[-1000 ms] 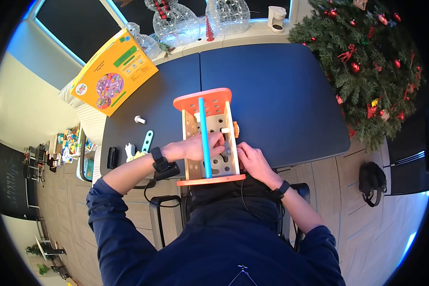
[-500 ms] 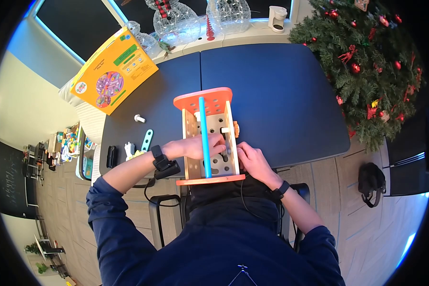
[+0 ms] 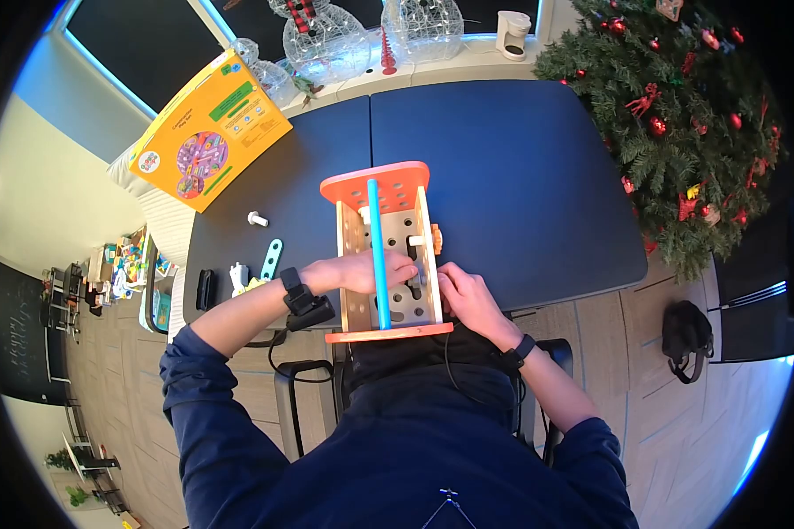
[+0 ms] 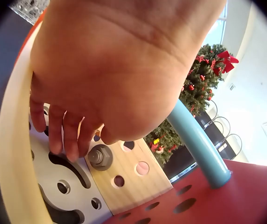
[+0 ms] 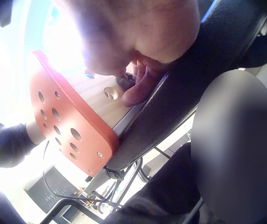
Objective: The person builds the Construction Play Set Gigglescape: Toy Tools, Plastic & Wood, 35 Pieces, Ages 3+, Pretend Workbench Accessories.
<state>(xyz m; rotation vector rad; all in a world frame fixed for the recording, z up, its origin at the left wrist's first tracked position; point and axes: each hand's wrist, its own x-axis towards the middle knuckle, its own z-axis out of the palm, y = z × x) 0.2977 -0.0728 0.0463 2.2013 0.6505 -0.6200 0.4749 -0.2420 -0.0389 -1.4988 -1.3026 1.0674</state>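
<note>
A toy toolbox [image 3: 391,182] with orange-red end panels and wooden sides stands at the table's near edge, a blue rod [image 3: 378,256] across its top. Beneath the rod, my left hand [image 3: 370,271] reaches inside, fingers extended down toward the perforated grey floor [image 4: 49,175]. Its fingertips are beside a grey hex nut [image 4: 100,157] on the inner wooden wall, a bolt end showing through the nut. Outside that wall, my right hand [image 3: 475,302] pinches a dark grey bolt head [image 5: 125,81]. An orange piece [image 3: 438,239] on a white bolt [image 3: 417,241] is fixed farther along this side.
Left of the toolbox lie a loose white bolt [image 3: 257,219], a turquoise perforated strip [image 3: 273,260], a white piece [image 3: 239,279] and a black case [image 3: 206,291]. A yellow box [image 3: 238,132] stands behind them. A decorated tree [image 3: 670,132] borders the table's right side.
The left hand's fingers have shifted slightly inside the toolbox. The right hand and the toolbox have kept nearly the same place.
</note>
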